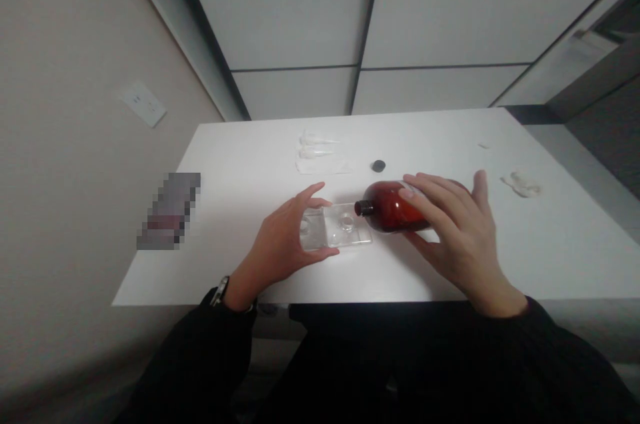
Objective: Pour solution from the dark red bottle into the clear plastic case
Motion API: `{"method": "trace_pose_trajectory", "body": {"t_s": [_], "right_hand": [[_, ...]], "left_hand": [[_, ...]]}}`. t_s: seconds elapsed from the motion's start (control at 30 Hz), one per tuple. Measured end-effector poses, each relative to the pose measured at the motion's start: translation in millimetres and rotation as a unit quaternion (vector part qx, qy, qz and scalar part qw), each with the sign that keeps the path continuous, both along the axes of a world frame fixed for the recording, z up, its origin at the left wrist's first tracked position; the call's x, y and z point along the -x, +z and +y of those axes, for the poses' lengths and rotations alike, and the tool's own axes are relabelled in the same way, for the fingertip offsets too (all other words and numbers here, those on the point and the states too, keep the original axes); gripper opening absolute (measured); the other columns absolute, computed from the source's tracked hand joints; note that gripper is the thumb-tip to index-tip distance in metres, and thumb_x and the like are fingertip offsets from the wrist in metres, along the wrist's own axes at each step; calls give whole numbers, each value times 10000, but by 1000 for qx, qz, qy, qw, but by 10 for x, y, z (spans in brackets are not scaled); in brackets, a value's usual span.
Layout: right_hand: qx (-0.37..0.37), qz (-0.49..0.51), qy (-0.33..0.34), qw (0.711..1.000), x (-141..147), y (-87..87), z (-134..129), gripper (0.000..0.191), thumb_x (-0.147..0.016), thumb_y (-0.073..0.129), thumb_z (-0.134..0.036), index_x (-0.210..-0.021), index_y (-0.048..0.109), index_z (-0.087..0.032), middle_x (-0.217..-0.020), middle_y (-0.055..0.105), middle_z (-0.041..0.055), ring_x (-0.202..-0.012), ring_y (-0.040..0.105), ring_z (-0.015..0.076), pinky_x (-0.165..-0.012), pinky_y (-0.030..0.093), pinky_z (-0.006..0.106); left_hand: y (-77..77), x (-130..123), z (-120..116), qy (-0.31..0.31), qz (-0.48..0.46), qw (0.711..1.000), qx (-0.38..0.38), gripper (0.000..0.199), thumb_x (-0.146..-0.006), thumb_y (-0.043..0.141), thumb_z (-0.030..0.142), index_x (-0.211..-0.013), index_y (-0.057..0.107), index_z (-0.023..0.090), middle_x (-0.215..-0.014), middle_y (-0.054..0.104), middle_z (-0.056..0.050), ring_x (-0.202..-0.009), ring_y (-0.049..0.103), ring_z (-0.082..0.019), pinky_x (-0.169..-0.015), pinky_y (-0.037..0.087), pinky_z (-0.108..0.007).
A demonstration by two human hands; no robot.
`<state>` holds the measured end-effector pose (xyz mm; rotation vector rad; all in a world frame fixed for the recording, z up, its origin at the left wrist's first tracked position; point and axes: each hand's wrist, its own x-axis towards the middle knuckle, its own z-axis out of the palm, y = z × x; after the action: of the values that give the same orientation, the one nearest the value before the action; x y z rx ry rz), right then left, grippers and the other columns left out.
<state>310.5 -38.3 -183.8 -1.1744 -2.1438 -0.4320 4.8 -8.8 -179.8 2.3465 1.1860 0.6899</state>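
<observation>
Red bottle (387, 205), partly hidden, is gripped by right hand (463, 237); left hand (280, 237) pinches box (336, 227).

Pretty dim, soft and grainy overall, though the white rectangular counter (230, 211) looks bright. Light source is out of frame. Faint shadow at 6 o'clock from the glossy dark-red bottle (387, 204), which has small glare spots. Clear plastic box (347, 227) is washed out. Wide-angle stretch at the edges, black fabric sleeves (565, 357) lose detail, blocky pixelation around 9 o'clock.
</observation>
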Motion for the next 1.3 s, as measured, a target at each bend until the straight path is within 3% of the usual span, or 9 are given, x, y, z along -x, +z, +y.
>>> {"method": "trace_pose_trajectory", "body": {"t_s": [0.17,0.43,0.77,0.87,1.07,1.3], "right_hand": [[-16,-33,-6,999,17,76,-22,855,-916,810,-86,-1650,432,-311,-1428,750,154,-1292,739,350,-1302,222,797],[-34,-58,-5,998,6,107,-22,761,-973,761,-145,-1647,443,-299,-1384,767,170,-1278,749,342,-1307,190,795],[-44,-42,-22,998,7,73,-41,478,-1018,660,-227,-1473,593,-356,-1408,766,68,-1268,753,301,-1353,151,742],[-45,-44,-26,998,21,80,-46,420,-1007,668,-213,-1408,633,-333,-1401,769,68,-1269,752,299,-1357,142,734],[-48,-45,-24,998,34,104,-54,504,-998,685,-176,-1462,598,-349,-1376,780,78,-1263,748,289,-1349,125,747],[-49,-54,-20,997,53,111,-60,423,-976,675,-62,-1330,657,-292,-1413,758,86,-1339,702,256,-1354,90,720]], "left_hand": [[-8,0,-19,-4,-2,1000,-23,1057,-799,957,362,-1616,290,297,-1439,732,-105,-1348,712,-333,-1138,590,-504],[-15,-21,-17,0,-14,999,-34,1076,-757,988,344,-1594,315,272,-1404,753,-98,-1288,738,-333,-1069,619,-486],[22,-40,-26,-1,-12,999,-33,1066,-754,990,332,-1586,331,233,-1388,764,-106,-1259,731,-325,-1026,626,-472],[31,-44,-21,0,-10,1000,-30,1047,-752,990,330,-1578,356,221,-1390,762,-112,-1278,717,-331,-1019,631,-477],[33,-43,-21,2,-9,1000,-25,991,-765,975,322,-1563,394,236,-1443,733,-121,-1318,694,-337,-1048,624,-491],[18,-36,-15,-1,-11,1000,-23,979,-773,954,302,-1570,387,250,-1418,743,-114,-1257,719,-347,-1020,633,-508]]}}
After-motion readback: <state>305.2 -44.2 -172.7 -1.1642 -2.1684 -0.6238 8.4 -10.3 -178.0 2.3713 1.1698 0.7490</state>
